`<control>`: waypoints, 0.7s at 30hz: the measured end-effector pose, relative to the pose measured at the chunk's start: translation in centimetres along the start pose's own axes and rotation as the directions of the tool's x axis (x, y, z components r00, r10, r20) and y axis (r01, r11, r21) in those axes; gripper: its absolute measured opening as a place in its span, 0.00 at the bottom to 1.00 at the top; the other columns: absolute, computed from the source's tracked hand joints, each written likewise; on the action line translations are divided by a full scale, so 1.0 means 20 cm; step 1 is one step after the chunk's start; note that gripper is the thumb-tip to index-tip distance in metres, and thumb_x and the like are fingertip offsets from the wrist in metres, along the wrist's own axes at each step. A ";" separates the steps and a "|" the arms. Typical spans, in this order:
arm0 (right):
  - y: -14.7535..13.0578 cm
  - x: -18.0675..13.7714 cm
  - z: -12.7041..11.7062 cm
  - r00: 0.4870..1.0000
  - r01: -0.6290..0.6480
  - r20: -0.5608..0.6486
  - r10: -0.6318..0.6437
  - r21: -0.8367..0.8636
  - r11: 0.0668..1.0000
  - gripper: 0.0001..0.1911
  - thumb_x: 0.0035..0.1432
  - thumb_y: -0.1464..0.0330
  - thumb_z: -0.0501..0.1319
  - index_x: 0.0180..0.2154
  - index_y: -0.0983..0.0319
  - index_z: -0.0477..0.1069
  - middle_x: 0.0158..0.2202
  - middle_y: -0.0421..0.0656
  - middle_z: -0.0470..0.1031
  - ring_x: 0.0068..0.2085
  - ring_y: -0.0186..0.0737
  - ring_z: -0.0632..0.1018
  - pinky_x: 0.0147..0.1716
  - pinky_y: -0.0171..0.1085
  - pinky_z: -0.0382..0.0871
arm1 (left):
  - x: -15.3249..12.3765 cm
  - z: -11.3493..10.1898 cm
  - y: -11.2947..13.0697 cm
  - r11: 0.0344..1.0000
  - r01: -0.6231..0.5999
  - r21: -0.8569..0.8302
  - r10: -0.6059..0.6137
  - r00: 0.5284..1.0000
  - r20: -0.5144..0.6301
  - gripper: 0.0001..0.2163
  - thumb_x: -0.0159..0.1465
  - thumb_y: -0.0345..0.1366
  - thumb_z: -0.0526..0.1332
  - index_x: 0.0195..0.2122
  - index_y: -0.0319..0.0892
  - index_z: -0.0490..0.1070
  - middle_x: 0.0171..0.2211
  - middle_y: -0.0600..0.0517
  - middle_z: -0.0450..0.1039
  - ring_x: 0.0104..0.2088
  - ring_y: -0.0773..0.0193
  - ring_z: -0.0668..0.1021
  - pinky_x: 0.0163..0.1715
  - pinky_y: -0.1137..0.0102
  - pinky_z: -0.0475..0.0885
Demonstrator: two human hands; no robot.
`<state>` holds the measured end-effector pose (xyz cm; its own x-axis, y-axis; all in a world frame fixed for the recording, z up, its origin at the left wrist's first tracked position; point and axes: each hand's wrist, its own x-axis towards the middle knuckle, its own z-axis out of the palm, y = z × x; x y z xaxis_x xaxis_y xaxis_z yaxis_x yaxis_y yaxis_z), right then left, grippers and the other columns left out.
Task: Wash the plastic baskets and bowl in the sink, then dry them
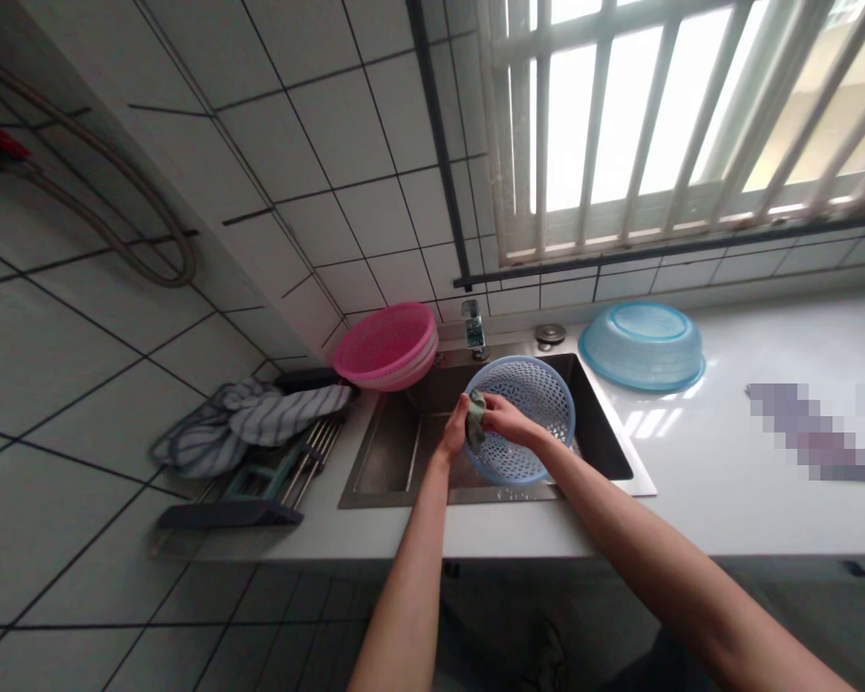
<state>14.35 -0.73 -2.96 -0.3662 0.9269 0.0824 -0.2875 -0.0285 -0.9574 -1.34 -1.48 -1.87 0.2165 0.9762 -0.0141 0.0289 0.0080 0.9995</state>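
Note:
A light blue plastic colander (530, 384) is tilted over the steel sink (385, 466), its holed inside facing me. My left hand (454, 432) is closed at its left rim, thumb up against a crumpled grey-green cloth (475, 423). With bent fingers, my right hand (505, 417) grips this cloth and presses it to the same stretch of rim. The left fingers behind the rim are partly hidden.
Pink and white colanders (389, 348) lean at the sink's back left, beside the faucet (474, 329). An upturned blue basin (645, 346) and a drain plug (550, 334) lie to the right. A striped cloth (288, 413) covers a rack (313, 461) at left.

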 end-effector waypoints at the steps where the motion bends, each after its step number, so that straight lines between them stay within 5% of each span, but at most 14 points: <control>1: -0.01 0.02 -0.02 0.995 0.025 -0.098 -0.016 0.085 0.996 0.14 0.49 0.62 0.67 0.38 0.59 0.73 0.33 0.38 0.75 0.32 0.35 0.71 0.32 0.33 0.67 | 0.00 0.01 0.00 0.999 -0.036 0.016 0.036 0.999 0.005 0.39 0.67 0.69 0.58 0.64 0.42 0.76 0.66 0.41 0.75 0.73 0.41 0.68 0.75 0.49 0.56; 5: -0.05 0.05 -0.09 0.929 0.132 -0.367 -0.047 0.210 0.969 0.17 0.50 0.57 0.67 0.38 0.58 0.70 0.35 0.38 0.75 0.34 0.36 0.74 0.34 0.33 0.69 | 0.01 0.03 0.00 0.976 -0.180 0.120 0.177 0.983 0.037 0.37 0.65 0.58 0.68 0.71 0.46 0.68 0.74 0.43 0.65 0.75 0.46 0.64 0.76 0.53 0.53; 12: -0.03 -0.01 -0.01 0.986 0.119 -0.100 -0.133 -0.134 0.984 0.10 0.45 0.65 0.67 0.32 0.61 0.73 0.34 0.40 0.77 0.34 0.37 0.72 0.36 0.34 0.68 | 0.03 0.00 -0.06 0.969 -0.207 0.136 0.204 0.978 0.040 0.46 0.55 0.41 0.75 0.75 0.42 0.61 0.74 0.38 0.63 0.74 0.43 0.66 0.75 0.52 0.55; 15: -0.04 0.02 -0.04 0.945 0.105 -0.311 -0.101 -0.005 0.994 0.12 0.48 0.60 0.67 0.33 0.59 0.71 0.33 0.40 0.76 0.34 0.38 0.73 0.35 0.35 0.70 | 0.02 0.00 -0.06 0.959 -0.211 0.188 0.208 0.977 0.040 0.42 0.57 0.36 0.72 0.74 0.45 0.63 0.74 0.41 0.64 0.74 0.45 0.66 0.76 0.53 0.54; 18: -0.07 0.07 -0.14 0.840 0.144 -0.542 -0.002 0.220 0.965 0.16 0.52 0.53 0.65 0.34 0.56 0.67 0.31 0.40 0.75 0.34 0.41 0.75 0.34 0.37 0.72 | 0.02 0.01 -0.05 0.948 -0.226 0.224 0.212 0.974 0.082 0.41 0.57 0.31 0.69 0.74 0.47 0.63 0.75 0.45 0.63 0.74 0.49 0.66 0.76 0.54 0.54; 21: -0.09 0.09 -0.19 0.810 0.167 -0.585 0.029 0.278 0.946 0.19 0.55 0.48 0.64 0.33 0.55 0.65 0.29 0.41 0.74 0.33 0.43 0.76 0.34 0.38 0.74 | 0.01 0.02 -0.03 0.952 -0.226 0.205 0.206 0.972 0.116 0.42 0.57 0.32 0.69 0.75 0.47 0.62 0.75 0.45 0.62 0.73 0.50 0.67 0.76 0.55 0.54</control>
<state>17.61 2.41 -2.24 0.2131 0.9693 -0.1230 -0.5793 0.0240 -0.8147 -0.84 -1.31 -2.49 0.3297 0.9250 0.1891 0.1790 -0.2579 0.9495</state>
